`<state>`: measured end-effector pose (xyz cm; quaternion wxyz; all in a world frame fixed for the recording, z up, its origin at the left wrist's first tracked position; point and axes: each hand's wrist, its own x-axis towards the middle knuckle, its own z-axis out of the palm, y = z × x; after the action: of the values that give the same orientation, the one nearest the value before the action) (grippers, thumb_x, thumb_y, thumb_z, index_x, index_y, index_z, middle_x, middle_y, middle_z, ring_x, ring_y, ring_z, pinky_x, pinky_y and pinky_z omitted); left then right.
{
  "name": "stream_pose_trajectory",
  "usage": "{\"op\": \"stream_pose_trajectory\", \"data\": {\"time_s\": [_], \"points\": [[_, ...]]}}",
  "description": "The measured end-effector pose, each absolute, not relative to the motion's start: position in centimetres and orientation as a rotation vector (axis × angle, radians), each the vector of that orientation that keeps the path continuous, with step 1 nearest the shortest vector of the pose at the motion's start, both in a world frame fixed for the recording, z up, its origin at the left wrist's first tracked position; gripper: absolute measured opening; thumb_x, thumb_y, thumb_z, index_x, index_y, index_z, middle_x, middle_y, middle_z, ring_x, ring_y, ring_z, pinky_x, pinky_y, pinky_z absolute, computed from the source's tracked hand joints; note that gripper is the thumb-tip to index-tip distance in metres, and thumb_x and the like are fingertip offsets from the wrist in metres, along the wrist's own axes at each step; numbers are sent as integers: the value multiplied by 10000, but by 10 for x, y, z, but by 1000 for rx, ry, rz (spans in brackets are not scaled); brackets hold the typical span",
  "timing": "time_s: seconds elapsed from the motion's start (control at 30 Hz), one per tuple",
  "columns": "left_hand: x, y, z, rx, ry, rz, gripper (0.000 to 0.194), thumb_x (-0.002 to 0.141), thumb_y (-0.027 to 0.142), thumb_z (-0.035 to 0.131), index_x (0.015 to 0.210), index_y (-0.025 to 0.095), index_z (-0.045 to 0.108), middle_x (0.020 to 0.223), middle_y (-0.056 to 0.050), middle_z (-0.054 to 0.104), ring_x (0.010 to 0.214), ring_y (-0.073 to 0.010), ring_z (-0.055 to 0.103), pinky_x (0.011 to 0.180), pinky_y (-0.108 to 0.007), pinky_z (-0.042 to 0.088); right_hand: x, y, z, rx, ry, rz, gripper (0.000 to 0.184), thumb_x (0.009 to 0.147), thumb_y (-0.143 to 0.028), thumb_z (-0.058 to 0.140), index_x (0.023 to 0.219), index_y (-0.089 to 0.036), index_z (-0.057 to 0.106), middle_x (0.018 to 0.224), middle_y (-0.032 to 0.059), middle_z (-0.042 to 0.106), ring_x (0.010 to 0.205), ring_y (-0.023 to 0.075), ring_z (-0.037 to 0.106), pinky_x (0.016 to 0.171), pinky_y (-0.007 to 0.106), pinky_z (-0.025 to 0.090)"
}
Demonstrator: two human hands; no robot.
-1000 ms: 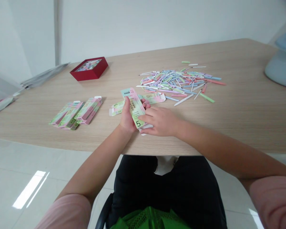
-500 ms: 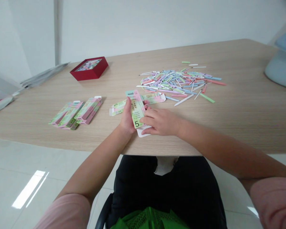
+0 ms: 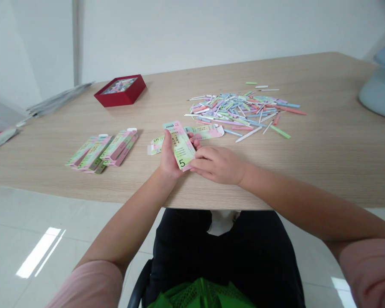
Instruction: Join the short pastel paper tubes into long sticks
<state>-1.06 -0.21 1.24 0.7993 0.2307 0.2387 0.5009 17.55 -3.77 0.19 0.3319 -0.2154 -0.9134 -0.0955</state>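
Carton [image 3: 181, 147] now has its white flap out of sight.

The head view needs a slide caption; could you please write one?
Left hand holds a printed carton, right hand at its end, coloured sticks beyond.

A single head-worn camera supplied the view. It faced forward and down from above the wearer's lap [image 3: 259, 252], near the left hand [image 3: 169, 161] and right hand [image 3: 218, 166], and covered the table [image 3: 324, 145] back to the white wall [image 3: 211, 34].
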Motion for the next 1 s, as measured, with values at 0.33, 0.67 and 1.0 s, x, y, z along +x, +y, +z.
{"op": "stream_pose_trajectory", "data": {"time_s": [0.33,0.67,1.0], "points": [[-16,5,7,439,543,1139,808,957,843,318,1005,150,731,793,-112,747,759,-228,753,728,-347,654,181,-34,-4,-488,-2479,-299,308,1070,-192,503,1294,-260,702,1155,65,736,1063,244,592,898,423,525],[-19,11,-2,436,505,1182,768,969,820,349,1031,153,725,817,-108,763,776,-219,763,781,-359,667,183,-34,-5,-537,-2529,-358,338,1085,-184,467,1322,-262,694,1147,62,752,1022,248,614,781,418,511],[-15,9,-3,470,561,1170,757,969,820,333,986,169,718,773,-97,730,755,-228,738,701,-346,638,179,-32,-2,-595,-2444,-190,277,1074,-208,483,1217,-230,720,1159,87,731,1064,253,618,921,436,531]]}}
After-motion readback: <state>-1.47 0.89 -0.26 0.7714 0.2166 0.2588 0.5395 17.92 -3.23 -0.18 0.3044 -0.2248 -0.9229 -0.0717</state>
